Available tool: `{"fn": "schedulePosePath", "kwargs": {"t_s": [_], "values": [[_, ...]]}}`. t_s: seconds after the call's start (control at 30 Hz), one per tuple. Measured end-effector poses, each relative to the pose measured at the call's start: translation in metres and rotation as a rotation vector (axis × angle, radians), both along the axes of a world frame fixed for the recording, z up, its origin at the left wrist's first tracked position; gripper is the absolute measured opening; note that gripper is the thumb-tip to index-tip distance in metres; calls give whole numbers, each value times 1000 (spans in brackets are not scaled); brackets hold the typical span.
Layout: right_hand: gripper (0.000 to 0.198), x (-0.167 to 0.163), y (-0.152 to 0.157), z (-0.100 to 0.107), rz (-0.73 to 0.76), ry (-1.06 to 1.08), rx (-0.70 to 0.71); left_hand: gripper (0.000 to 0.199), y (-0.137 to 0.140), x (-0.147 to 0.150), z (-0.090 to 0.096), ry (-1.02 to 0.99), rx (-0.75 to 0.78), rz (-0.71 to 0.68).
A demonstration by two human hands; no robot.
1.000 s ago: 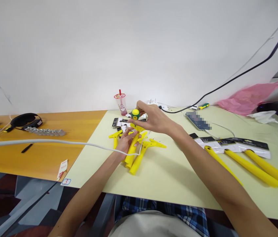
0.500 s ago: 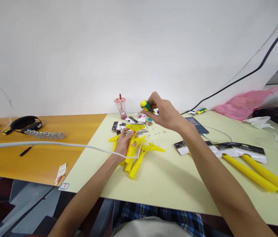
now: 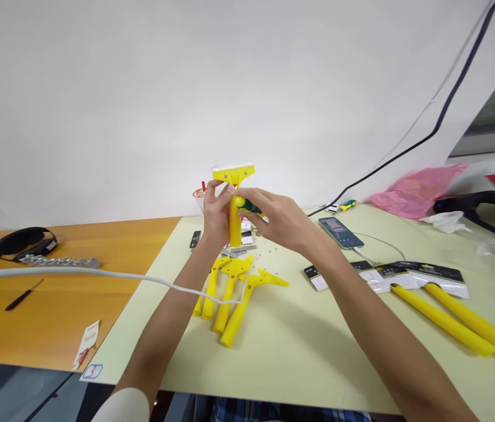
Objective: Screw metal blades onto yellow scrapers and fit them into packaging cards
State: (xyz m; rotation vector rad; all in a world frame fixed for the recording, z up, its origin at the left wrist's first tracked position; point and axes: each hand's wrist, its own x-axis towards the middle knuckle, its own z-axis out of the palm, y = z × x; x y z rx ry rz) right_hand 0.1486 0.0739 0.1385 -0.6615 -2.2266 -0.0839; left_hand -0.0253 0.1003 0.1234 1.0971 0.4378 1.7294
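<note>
My left hand (image 3: 215, 221) is closed around a yellow scraper (image 3: 234, 174), held upright above the table with its wide head at the top. Two screws show on that head, and a thin pale strip runs along its upper edge. In my right hand (image 3: 284, 221) is a green-and-yellow screwdriver (image 3: 248, 204), its butt toward me, close beside the scraper's handle. The screwdriver's tip is hidden. Below my hands several more yellow scraper handles (image 3: 235, 316) lie side by side. Flat metal blades (image 3: 241, 251) and small screws (image 3: 269, 258) are scattered behind them.
A white cable (image 3: 142, 277) crosses in front of my left forearm. To the right lie a phone (image 3: 339, 232), black-and-white packages (image 3: 432, 275) and two yellow tubes (image 3: 444, 319). A lidded cup (image 3: 198, 196) stands partly behind my left hand. Headphones (image 3: 23, 241) rest on the orange table.
My left hand has raised the scraper off the table area. My right hand has brought the screwdriver down and left, close against the scraper's handle. The camera view has shifted.
</note>
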Motion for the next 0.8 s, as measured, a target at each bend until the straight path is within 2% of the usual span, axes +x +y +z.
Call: {"fn": "schedulePosePath", "kwargs": {"t_s": [0.23,0.43,0.6,0.8], "values": [[38,-6,-5,-3,23,-18,190,46,13,-1,12,69,114,-47],[45,-9,-4,-5,43,-10,364,42,22,-21,12,133,20,-54],[39,-13,-5,-8,178,122,513,36,31,-35,2,270,-14,-83],[33,-23,-1,-17,289,213,574,39,32,-45,0,371,-6,-176]]}}
